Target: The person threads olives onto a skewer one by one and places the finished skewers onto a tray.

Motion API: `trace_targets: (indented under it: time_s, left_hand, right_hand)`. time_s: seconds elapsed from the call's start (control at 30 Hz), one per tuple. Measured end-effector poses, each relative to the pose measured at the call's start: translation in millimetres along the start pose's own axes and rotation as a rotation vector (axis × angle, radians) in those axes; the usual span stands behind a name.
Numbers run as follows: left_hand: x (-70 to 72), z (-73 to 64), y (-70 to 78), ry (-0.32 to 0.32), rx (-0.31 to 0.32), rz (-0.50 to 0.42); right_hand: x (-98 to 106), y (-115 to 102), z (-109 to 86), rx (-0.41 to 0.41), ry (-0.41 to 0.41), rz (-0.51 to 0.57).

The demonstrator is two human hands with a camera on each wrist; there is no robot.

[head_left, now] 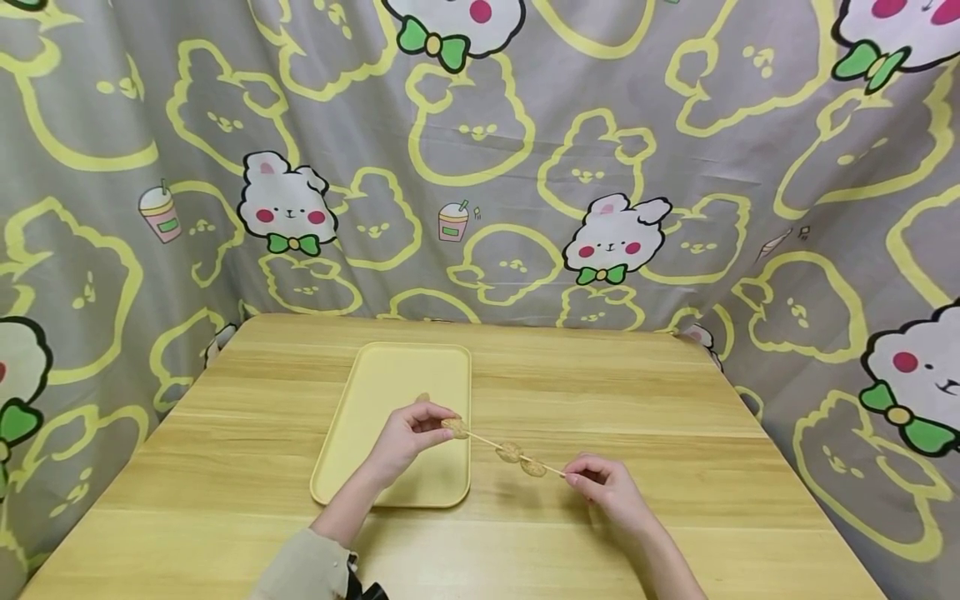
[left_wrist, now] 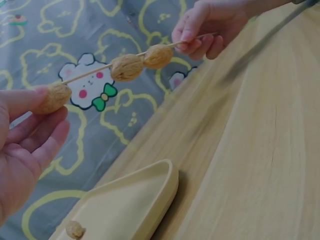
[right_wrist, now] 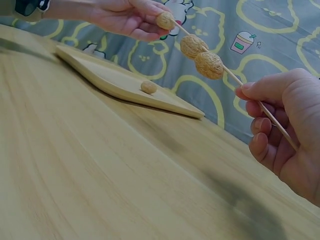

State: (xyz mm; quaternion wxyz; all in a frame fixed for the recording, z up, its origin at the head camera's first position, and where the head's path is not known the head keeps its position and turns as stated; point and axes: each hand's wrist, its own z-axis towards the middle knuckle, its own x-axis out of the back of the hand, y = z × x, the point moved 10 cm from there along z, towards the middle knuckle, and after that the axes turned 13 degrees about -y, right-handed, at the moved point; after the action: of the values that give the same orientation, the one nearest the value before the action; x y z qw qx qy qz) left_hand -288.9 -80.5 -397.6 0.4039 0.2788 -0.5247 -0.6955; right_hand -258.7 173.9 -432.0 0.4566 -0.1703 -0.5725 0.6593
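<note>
Above the table, my right hand (head_left: pixel 611 492) pinches a thin wooden skewer (right_wrist: pixel 272 120) near its lower end, between thumb and fingers. Two wrinkled golden-brown balls (left_wrist: pixel 126 67), like fried food balls, sit side by side partway along the stick. My left hand (head_left: pixel 405 437) pinches a third wrinkled ball (left_wrist: pixel 54 98) at the skewer's far end. The stick meets this ball; how deep it goes in cannot be seen. One more wrinkled ball (right_wrist: pixel 148 87) lies on the pale yellow tray (head_left: pixel 390 375), partly hidden behind my left hand in the head view.
The tray rests on the left half of a light wooden table (head_left: pixel 600 383), below my left hand. A grey curtain (head_left: pixel 510 92) printed with yellow outlines and white cartoon animals hangs behind and at both sides. A dark band (right_wrist: pixel 27 7) circles the left wrist.
</note>
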Motion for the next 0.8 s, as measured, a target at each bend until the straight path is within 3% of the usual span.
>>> trace_targets:
  time_s: [0.37,0.8]
  left_hand:
    - [-4.6,1.3,-7.0,0.013,0.043,0.001]
    - [-12.6,2.2,-6.0,0.007,-0.003,-0.013]
  right_hand:
    - [0.3,4.4,0.5,-0.001,0.009,0.028]
    - [-5.5,-0.9,6.3,0.013,-0.028,0.050]
